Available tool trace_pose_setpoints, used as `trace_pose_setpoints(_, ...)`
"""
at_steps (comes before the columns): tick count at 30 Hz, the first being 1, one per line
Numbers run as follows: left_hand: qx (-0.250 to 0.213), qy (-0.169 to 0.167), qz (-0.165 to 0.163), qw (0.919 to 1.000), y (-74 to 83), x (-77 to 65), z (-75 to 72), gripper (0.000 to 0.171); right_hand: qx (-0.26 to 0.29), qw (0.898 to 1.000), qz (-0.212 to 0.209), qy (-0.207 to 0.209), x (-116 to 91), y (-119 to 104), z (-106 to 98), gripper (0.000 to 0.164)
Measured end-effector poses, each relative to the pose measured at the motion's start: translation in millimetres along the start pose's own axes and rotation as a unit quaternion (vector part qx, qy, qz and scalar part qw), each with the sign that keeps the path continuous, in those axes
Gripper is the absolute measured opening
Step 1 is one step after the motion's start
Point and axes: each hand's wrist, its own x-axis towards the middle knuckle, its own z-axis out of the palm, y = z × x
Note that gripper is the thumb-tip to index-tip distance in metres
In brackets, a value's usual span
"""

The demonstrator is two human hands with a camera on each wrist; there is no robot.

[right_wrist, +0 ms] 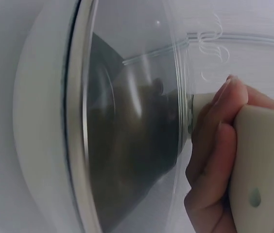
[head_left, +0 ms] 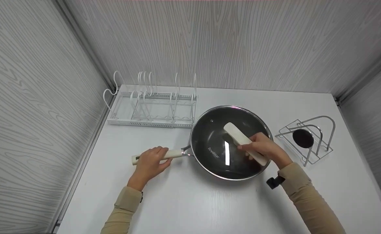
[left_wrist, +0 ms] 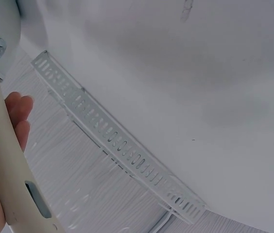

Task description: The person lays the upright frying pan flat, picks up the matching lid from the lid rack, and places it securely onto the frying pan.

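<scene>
A frying pan (right_wrist: 40, 111) with a pale outer wall sits in the middle of the table, covered by a clear glass lid (head_left: 206, 138) with a metal rim. My left hand (head_left: 149, 164) grips the pan's cream handle (head_left: 174, 154), which points left. In the left wrist view, fingertips show past one side of that handle. Over the lid, my right hand (head_left: 264, 147) holds the long cream lid handle (head_left: 235, 132), thumb on one side and fingers on the other. The right wrist view shows the lid's rim along the pan's edge.
Behind and left of the pan stands a white dish rack (head_left: 141, 123) with upright wire loops. To the right is a small wire stand (head_left: 320, 156) with a dark round disc (head_left: 303, 138). Grey wood-grain panels (head_left: 210, 42) enclose the white table (head_left: 190, 208) at the back and sides.
</scene>
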Motion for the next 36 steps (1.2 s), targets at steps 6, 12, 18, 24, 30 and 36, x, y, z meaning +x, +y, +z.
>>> trace_pose_setpoints(6, 0.013, 0.003, -0.023, 0.9997, 2.9, 0.9, 1.7, 0.031, -0.008, 1.0, 0.007, -0.012, 4, 0, 0, 0.034)
trace_pose_setpoints(12, 0.03, -0.009, -0.053, 0.9981, 7.0, 5.7, 4.5, 0.032, -0.01, 1.0, 0.015, -0.022, 4, 0, -1, 0.031)
trace_pose_setpoints(18, 0.032, -0.01, -0.066, 0.9972, 8.0, 4.9, 7.0, 0.033, 0.014, 0.999, 0.027, -0.031, 6, 0, -1, 0.03)
trace_pose_setpoints(24, 0.04, -0.018, -0.076, 0.9962, 7.6, 2.4, 8.0, 0.035, 0.027, 0.998, 0.028, -0.039, 7, 0, 1, 0.028)
trace_pose_setpoints(30, 0.04, -0.014, -0.064, 0.9971, 6.2, 2.7, 3.9, 0.034, -0.062, 0.998, -0.012, 0.008, 0, 0, 3, 0.034)
trace_pose_setpoints(36, 0.004, 0.002, -0.029, 0.9996, 3.4, 3.3, -1.9, 0.029, -0.262, 0.956, -0.069, 0.112, -15, -6, 6, 0.045)
